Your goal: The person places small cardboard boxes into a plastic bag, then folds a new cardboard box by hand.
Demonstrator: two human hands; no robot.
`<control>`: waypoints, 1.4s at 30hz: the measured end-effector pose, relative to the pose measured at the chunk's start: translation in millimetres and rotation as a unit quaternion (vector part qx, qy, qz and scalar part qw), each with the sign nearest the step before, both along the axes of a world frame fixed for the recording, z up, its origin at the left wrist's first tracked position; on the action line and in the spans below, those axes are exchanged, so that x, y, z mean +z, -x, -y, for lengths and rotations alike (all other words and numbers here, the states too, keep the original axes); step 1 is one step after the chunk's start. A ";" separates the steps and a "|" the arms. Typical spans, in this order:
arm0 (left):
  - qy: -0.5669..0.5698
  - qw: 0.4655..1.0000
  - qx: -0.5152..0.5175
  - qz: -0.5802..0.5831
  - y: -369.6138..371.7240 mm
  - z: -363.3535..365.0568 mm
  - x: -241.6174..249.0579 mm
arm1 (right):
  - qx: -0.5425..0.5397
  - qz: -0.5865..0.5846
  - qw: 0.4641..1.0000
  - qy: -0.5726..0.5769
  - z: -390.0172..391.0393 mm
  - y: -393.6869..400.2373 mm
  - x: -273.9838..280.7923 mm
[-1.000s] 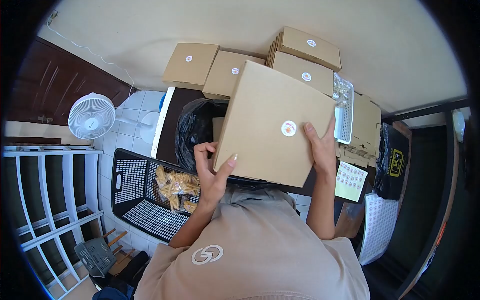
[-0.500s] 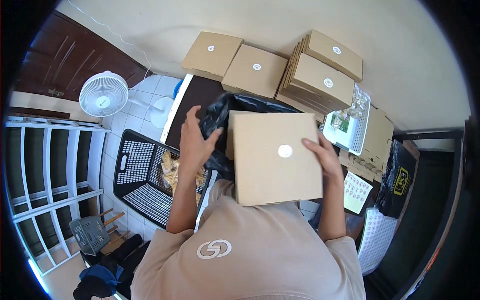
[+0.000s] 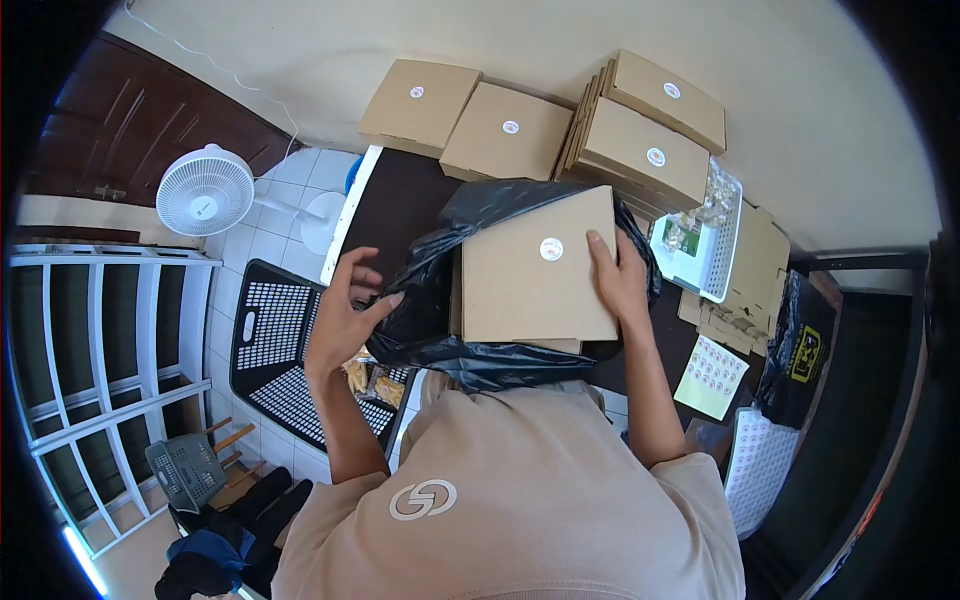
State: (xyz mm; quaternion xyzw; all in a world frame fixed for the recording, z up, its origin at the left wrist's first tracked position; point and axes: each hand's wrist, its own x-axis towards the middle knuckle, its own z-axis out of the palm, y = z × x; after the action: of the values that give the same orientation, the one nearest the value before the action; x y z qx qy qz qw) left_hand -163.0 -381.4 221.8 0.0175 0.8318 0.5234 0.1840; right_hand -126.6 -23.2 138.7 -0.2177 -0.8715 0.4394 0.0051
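A brown cardboard box (image 3: 530, 290) with a round white sticker sits partly inside a black plastic bag (image 3: 470, 365) on the dark table. My right hand (image 3: 622, 278) grips the box at its right side, thumb on the lid and the other fingers out of sight behind the edge. Under this box, the edge of another cardboard piece shows within the bag. My left hand (image 3: 345, 315) is at the bag's left side, fingers apart and slightly bent, its thumb against the plastic.
Several stickered boxes (image 3: 645, 150) stand along the wall. To the right are a white basket (image 3: 690, 265) of small packets and a sticker sheet (image 3: 712, 375). A black crate (image 3: 270, 325) with packets is at left, near a fan (image 3: 207, 192). Another person (image 3: 215, 545) is at lower left.
The box has moved away from my body and down into the bag, whose near edge now shows in front of it. My left hand has shifted left and nearer to me.
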 end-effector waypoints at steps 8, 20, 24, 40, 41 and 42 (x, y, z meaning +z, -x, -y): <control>0.069 0.984 -0.146 0.074 -4.0 18.1 -10.5 | 0.084 0.025 0.974 0.208 -30.5 -77.1 -0.7; -0.231 0.970 0.062 -0.032 24.4 -7.0 24.5 | 0.190 0.045 0.980 0.021 -70.7 -101.6 71.9; -0.274 0.940 0.095 -0.181 40.6 -21.4 26.9 | -0.016 -0.005 1.000 -0.003 -75.9 -91.0 7.9; -0.289 0.948 0.137 -0.008 23.9 -32.4 37.3 | -0.124 -0.134 0.981 0.058 -80.4 -89.6 115.7; -0.291 0.947 0.137 -0.007 23.1 -24.8 42.7 | -0.124 -0.134 0.982 0.056 -84.7 -93.7 120.0; -0.284 0.946 0.140 -0.072 23.9 -10.0 47.6 | -0.132 -0.172 0.968 0.127 -89.7 -97.1 128.6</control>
State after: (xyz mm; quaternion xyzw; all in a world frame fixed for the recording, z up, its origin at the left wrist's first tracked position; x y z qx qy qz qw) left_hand -186.9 -371.3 269.4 -0.0099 0.6540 0.7556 0.0365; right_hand -29.5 66.5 267.3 -0.2510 -0.7579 0.5729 0.1854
